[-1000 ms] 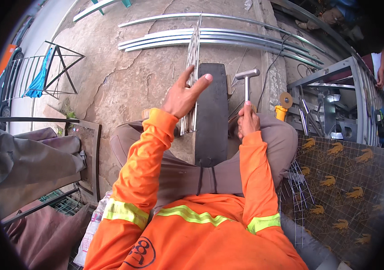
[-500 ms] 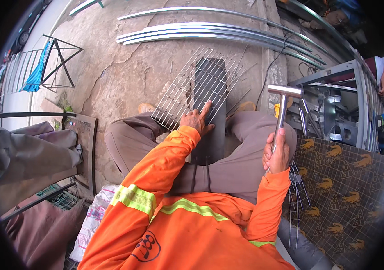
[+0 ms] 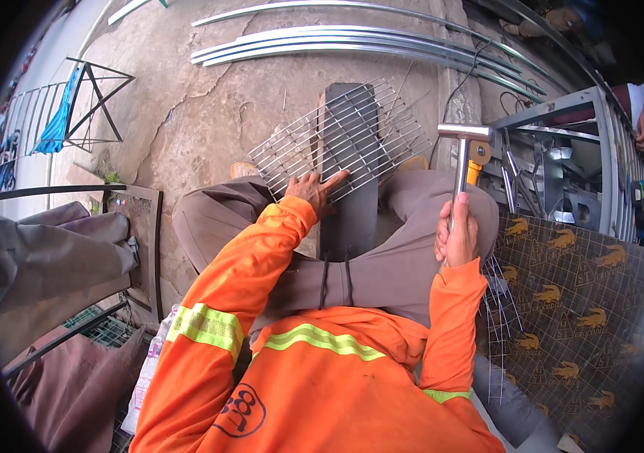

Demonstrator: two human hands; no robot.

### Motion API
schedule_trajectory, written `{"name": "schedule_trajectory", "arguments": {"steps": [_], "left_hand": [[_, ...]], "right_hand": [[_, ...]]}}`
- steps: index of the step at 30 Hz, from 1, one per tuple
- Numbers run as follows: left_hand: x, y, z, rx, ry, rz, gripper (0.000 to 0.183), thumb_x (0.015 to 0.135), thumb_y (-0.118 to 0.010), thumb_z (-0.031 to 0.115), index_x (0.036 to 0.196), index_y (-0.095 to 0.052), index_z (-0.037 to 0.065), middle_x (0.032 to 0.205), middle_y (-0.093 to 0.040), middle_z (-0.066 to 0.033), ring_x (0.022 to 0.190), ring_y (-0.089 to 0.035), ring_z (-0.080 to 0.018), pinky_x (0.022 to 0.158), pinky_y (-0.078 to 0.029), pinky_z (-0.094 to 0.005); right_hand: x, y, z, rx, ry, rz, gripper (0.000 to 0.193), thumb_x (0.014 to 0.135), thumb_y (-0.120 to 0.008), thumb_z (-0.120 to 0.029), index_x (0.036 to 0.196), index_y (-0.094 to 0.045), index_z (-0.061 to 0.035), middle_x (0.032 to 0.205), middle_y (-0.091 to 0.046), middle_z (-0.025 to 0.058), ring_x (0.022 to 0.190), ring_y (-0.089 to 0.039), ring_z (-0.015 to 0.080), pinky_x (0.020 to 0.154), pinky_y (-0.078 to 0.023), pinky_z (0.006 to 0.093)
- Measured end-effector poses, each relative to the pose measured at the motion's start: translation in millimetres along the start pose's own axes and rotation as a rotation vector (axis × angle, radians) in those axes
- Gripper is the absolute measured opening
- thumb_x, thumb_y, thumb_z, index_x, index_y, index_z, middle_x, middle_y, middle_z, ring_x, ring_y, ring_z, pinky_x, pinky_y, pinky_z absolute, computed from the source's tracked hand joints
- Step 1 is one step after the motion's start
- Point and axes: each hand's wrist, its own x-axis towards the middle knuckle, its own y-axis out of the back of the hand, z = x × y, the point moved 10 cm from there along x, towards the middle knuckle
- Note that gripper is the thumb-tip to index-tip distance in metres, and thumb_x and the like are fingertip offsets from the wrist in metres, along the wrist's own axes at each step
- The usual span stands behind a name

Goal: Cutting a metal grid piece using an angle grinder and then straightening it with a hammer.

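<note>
My left hand (image 3: 307,192) is closed on the near edge of a wire mesh panel (image 3: 343,140), its index finger stretched along that edge. The mesh lies slantwise across a long dark grey slab (image 3: 356,219) between my legs. Thin wires show past the mesh's right end; whether they belong to it I cannot tell. In my right hand (image 3: 458,230) is a metal hammer (image 3: 461,162), gripped by its handle above my right knee. The hammer's head is up, apart from the mesh.
Long shiny metal channels (image 3: 322,47) lie across the concrete floor ahead. At right stand a grey metal frame (image 3: 605,166) and a dark patterned board (image 3: 563,325). A yellow-and-grey tool (image 3: 476,162) sits behind the hammer. Another person's hand (image 3: 643,132) shows at far right.
The mesh has turned clockwise on the slab. My left hand has shifted left and slightly nearer the mesh's edge. The hammer has moved a little left and up.
</note>
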Motion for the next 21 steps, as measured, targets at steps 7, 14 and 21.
{"name": "schedule_trajectory", "arguments": {"steps": [7,14,21], "left_hand": [[18,17,-24,0.193,-0.059,0.173,0.074,0.087,-0.061,0.021,0.148,-0.028,0.046,0.123,-0.051,-0.013,0.117,-0.049,-0.0269,0.093,-0.037,-0.0442],[26,61,-58,0.199,-0.13,0.439,0.073,0.081,-0.051,-0.001,0.143,-0.042,0.038,0.147,-0.039,-0.0104,0.131,-0.043,-0.0302,0.102,-0.037,-0.0472],[18,49,-13,-0.196,-0.24,0.539,0.056,0.082,-0.06,0.011,0.136,-0.051,0.019,0.145,-0.041,-0.0175,0.132,-0.042,-0.0388,0.108,-0.036,-0.0464]], "right_hand": [[2,5,2,0.025,-0.022,0.02,0.053,0.098,-0.041,-0.06,0.086,-0.047,-0.0091,0.053,-0.037,-0.0018,0.035,-0.031,0.0073,0.033,-0.03,0.0238],[4,3,-2,0.003,-0.03,0.033,0.054,0.098,-0.039,-0.062,0.087,-0.045,-0.01,0.053,-0.037,-0.0024,0.034,-0.032,0.0068,0.032,-0.031,0.0235],[-21,34,-26,0.489,0.044,-0.039,0.063,0.098,-0.029,-0.067,0.088,-0.05,-0.0095,0.049,-0.036,-0.0016,0.032,-0.031,0.009,0.032,-0.03,0.0248]]}}
